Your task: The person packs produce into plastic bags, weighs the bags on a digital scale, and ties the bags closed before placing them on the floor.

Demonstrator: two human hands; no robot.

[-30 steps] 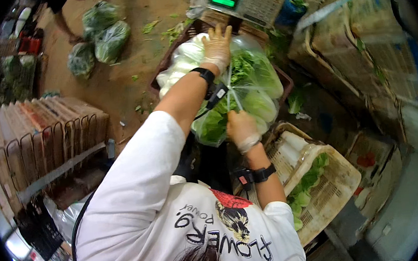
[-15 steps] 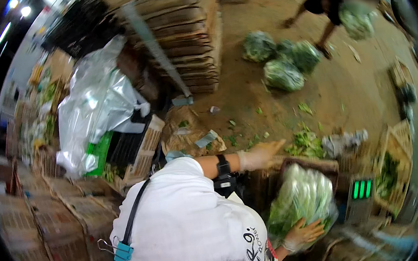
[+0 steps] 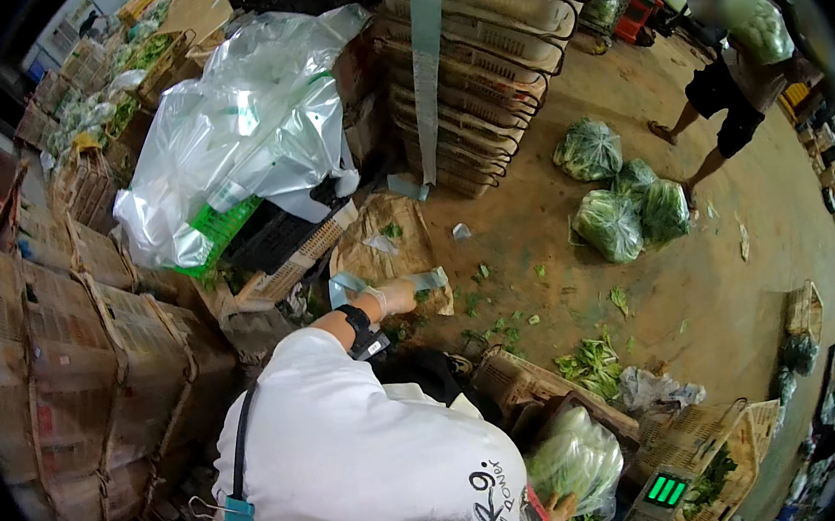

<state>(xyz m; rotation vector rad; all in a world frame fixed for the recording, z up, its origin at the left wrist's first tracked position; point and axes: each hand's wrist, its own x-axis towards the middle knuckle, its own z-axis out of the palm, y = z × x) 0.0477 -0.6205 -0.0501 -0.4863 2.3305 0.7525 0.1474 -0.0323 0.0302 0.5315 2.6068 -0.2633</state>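
Observation:
My left hand (image 3: 397, 297), thinly gloved, reaches over a brown sheet (image 3: 404, 227) on the ground. A strip of grey-blue tape (image 3: 429, 279) shows right beside its fingers; whether I grip it is hidden. My right hand (image 3: 562, 511) shows only in part at the lower edge. Its fingers lie apart against the near side of a clear plastic bag of leafy greens (image 3: 579, 456) with thick pale stems. The bag rests by a brown crate (image 3: 509, 377), next to a scale display (image 3: 667, 490) with green lit digits.
Stacked crates (image 3: 480, 74) stand ahead, with shiny plastic bags (image 3: 236, 147) on crates to their left. Tied crates (image 3: 66, 365) line the left side. Filled bags of greens (image 3: 625, 220) and loose leaves (image 3: 593, 364) lie on the floor. A person (image 3: 734, 99) carries another bag at far right.
My left hand has moved left, from beside the bagged greens to the tape strips. My right hand stays at the bag. The view has shifted, and the other person has raised their bag.

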